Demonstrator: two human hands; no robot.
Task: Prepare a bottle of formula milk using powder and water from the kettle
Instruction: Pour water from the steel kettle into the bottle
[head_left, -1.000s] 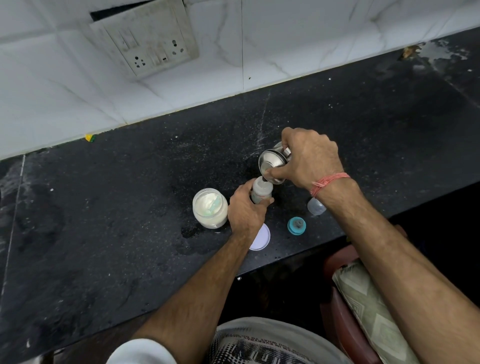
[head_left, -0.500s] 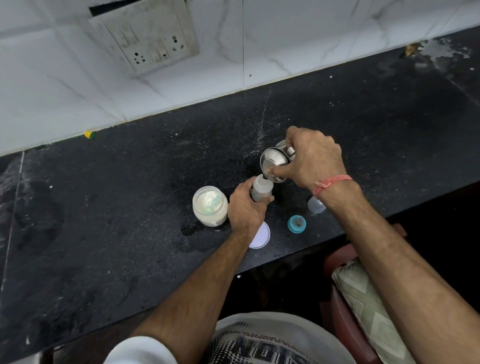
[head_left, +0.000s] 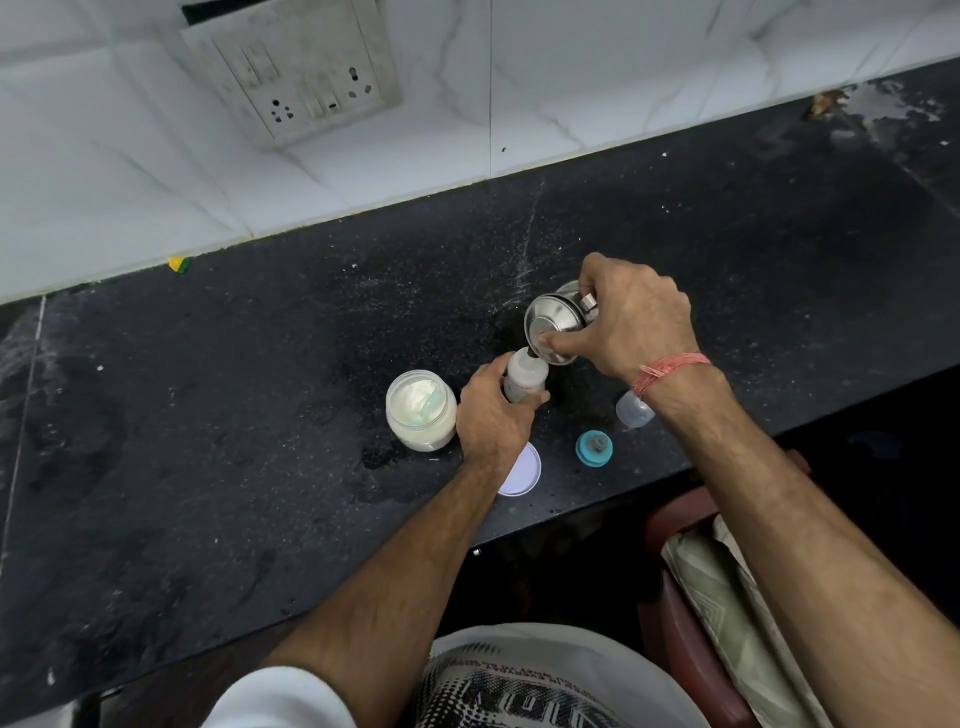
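Observation:
My left hand (head_left: 491, 413) grips a small clear baby bottle (head_left: 525, 375) standing on the black counter (head_left: 260, 415). Above it my right hand (head_left: 628, 322) holds a steel kettle (head_left: 553, 325), tilted with its spout over the bottle's mouth. An open jar of white powder (head_left: 421, 410) with a pale green scoop in it stands just left of my left hand. The jar's white lid (head_left: 522, 470) lies flat, partly under my left wrist. A teal bottle collar with teat (head_left: 594, 448) and a clear bottle cap (head_left: 632, 410) lie to the right.
The counter's front edge runs just below the lid and the teal collar. A white tiled wall with a socket plate (head_left: 296, 73) backs the counter. A small yellow-green scrap (head_left: 178, 264) lies by the wall. A red chair with a patterned cushion (head_left: 727, 597) stands at lower right.
Both hands keep their holds on the bottle and the tilted kettle. The camera has shifted slightly; nothing else has moved.

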